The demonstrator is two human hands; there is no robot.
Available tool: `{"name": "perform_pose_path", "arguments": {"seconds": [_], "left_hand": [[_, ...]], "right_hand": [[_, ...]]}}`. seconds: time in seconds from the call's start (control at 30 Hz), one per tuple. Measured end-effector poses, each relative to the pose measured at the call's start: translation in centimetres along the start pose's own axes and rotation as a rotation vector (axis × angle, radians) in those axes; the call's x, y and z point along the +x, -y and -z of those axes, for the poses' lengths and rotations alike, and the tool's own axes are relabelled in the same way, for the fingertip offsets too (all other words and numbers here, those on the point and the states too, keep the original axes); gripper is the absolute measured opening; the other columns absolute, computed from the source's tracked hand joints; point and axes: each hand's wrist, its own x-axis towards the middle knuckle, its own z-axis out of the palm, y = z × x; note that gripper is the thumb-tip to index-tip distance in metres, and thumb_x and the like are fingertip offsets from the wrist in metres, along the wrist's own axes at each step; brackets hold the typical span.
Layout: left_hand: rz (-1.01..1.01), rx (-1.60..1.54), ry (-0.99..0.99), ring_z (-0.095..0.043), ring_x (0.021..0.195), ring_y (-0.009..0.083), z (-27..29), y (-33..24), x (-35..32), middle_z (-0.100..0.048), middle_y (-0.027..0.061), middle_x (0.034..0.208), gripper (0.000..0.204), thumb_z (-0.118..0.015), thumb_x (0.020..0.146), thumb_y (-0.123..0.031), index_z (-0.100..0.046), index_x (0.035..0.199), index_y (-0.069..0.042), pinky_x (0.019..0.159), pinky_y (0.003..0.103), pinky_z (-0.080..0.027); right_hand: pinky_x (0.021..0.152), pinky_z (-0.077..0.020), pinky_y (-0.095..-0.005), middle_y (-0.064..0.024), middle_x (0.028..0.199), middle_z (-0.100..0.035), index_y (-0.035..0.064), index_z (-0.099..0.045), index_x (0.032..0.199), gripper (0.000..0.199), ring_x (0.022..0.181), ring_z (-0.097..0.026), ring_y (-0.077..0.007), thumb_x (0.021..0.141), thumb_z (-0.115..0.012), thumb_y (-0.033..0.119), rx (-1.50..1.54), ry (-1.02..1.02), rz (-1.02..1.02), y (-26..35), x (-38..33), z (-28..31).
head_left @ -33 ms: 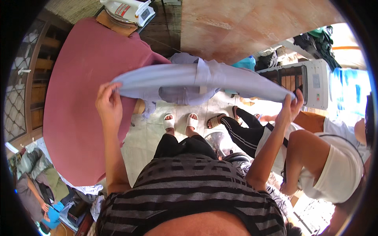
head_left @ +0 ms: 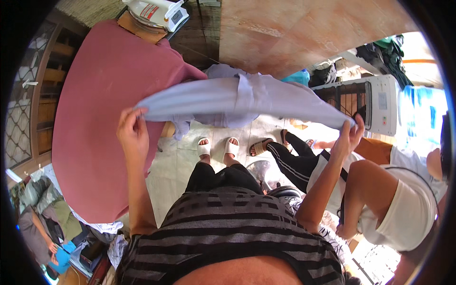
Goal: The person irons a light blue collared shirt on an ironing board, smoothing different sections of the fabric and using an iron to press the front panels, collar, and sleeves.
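Both forearms reach forward and well apart, with the left hand (head_left: 133, 127) raised over the edge of the pink-covered table (head_left: 97, 133) and the right hand (head_left: 349, 133) out beside the grey-white appliance (head_left: 382, 104). Thumb and fingers of each are pinched together on one end of a pale blue garment (head_left: 204, 97), stretched between them above the tiled floor (head_left: 178, 164). Compared with the earlier frame, the hands have hardly moved, but the dark gap beneath the cloth's middle is now covered.
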Motion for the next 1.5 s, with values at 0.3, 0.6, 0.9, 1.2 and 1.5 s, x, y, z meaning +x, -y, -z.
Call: {"name": "perform_pose_path", "arguments": {"seconds": [0.3,0.6,0.9,1.2,1.5], "left_hand": [[0.374,-0.906,-0.346,-0.060,0.099,0.0147,-6.6,4.0,-8.1,-0.057,0.0024,0.102,0.017,-0.059,0.089,0.012,-0.067,0.092,-0.003,0.086,0.036,-0.056],[0.315,-1.656,-0.222,-0.066,0.106,0.0242,-12.9,3.8,-0.2,-0.070,0.0053,0.109,0.023,-0.062,0.085,0.009,-0.072,0.092,-0.012,0.107,0.056,-0.042],[0.045,-1.193,-0.321,-0.059,0.094,0.0200,-9.7,1.1,2.0,-0.058,0.0059,0.099,0.010,-0.061,0.089,0.004,-0.066,0.093,-0.002,0.088,0.038,-0.049],[1.010,-1.036,-0.218,-0.057,0.091,0.0147,-25.0,22.0,-13.4,-0.060,0.0034,0.098,0.016,-0.067,0.087,0.007,-0.064,0.098,-0.005,0.084,0.027,-0.047],[1.099,-2.227,0.004,-0.063,0.108,0.0228,-25.6,18.3,2.1,-0.065,0.0078,0.121,0.033,-0.065,0.088,0.007,-0.062,0.119,-0.004,0.093,0.040,-0.056]], "right_hand": [[0.095,-0.0472,-0.0316,-0.0089,0.109,-0.063,0.0022,-0.054,0.128,0.036,0.102,-0.061,-0.0170,0.094,-0.061,-0.003,0.409,0.175,-0.169,-4.0,0.5,-0.5],[0.085,-0.0490,-0.0265,-0.0110,0.107,-0.065,0.0015,-0.056,0.126,0.038,0.096,-0.062,-0.0157,0.089,-0.066,-0.004,0.452,0.269,-0.072,-3.8,9.1,-8.4],[0.093,-0.0489,-0.0373,-0.0124,0.114,-0.060,0.0058,-0.054,0.127,0.041,0.108,-0.058,-0.0224,0.088,-0.067,0.002,0.395,0.132,-0.106,-4.3,6.5,-3.8],[0.069,-0.0413,-0.0248,0.0033,0.097,-0.062,0.0130,-0.063,0.103,0.022,0.084,-0.056,-0.0084,0.086,-0.067,0.000,0.103,0.267,-0.741,-30.6,-5.5,-4.1],[0.067,-0.0489,-0.0280,-0.0002,0.088,-0.058,0.0091,-0.059,0.104,0.019,0.078,-0.058,-0.0117,0.088,-0.066,0.002,0.322,0.403,-0.472,-27.6,3.3,-9.3]]}}
